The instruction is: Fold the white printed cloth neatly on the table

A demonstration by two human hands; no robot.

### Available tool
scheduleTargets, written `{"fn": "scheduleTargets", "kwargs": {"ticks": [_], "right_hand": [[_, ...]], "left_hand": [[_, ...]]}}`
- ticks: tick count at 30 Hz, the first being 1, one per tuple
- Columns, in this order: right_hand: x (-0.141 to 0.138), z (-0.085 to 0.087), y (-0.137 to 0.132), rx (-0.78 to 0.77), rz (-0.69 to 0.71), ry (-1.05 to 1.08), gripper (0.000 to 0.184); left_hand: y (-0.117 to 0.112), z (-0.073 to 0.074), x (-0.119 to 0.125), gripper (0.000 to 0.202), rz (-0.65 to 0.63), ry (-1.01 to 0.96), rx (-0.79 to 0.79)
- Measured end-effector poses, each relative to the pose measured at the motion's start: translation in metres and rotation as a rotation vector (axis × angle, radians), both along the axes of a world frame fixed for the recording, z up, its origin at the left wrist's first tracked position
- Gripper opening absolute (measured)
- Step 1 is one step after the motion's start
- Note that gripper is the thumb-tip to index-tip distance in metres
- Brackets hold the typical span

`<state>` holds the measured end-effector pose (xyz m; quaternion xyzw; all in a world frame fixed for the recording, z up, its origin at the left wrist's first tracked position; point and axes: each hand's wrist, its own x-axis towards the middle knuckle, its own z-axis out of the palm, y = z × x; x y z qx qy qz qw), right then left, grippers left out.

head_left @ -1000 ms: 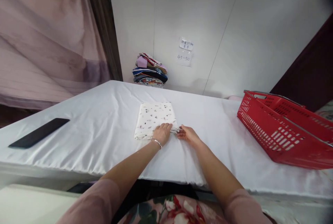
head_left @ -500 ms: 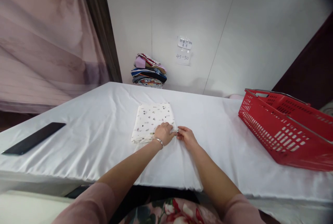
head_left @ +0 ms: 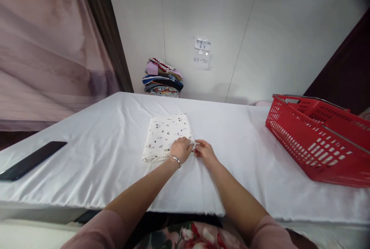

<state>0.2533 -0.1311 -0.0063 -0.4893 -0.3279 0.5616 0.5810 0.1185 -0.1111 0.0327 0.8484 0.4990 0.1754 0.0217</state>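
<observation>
A folded white cloth [head_left: 165, 131] with small scattered prints lies flat on the white-covered table [head_left: 231, 133]. My left hand [head_left: 181, 149], with a bracelet at the wrist, rests on the cloth's near right corner, its fingers curled over the fabric. Just right of it, my right hand [head_left: 204, 152] pinches the edge of that same corner between thumb and fingers. Both hands are close together, and my left hand hides part of the corner. Along the near edge of the cloth, several folded layers show.
On the right of the table stands a red perforated basket [head_left: 315, 145] with a metal handle. A flat black object [head_left: 33, 160] lies at the left. Behind the table's far edge is a stack of folded fabrics [head_left: 163, 79], below paper signs [head_left: 201, 60] on the wall.
The view has shifted slightly. My right hand has moved a little closer to my left at the cloth's corner, where a bit of fabric now looks pulled up. The cloth stays in place.
</observation>
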Motion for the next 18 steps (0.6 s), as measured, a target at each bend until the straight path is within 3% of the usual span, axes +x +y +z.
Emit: {"fn": "scheduleTargets", "kwargs": {"ticks": [4,11,18], "right_hand": [[-0.0006,-0.0009,0.0013,0.02,0.013,0.018,0.034],[-0.0008,-0.0023,0.0014,0.035,0.021,0.024,0.032],[-0.0023,0.001,-0.0009,0.039,0.015,0.04,0.034]], "left_hand": [[-0.0002,0.0023,-0.0015,0.025,0.031,-0.054,0.017],[-0.0072,-0.0019,0.0004,0.018,-0.044,0.055,0.02],[-0.0029,0.0067,-0.0002,0.019,-0.007,0.085,-0.094]]}}
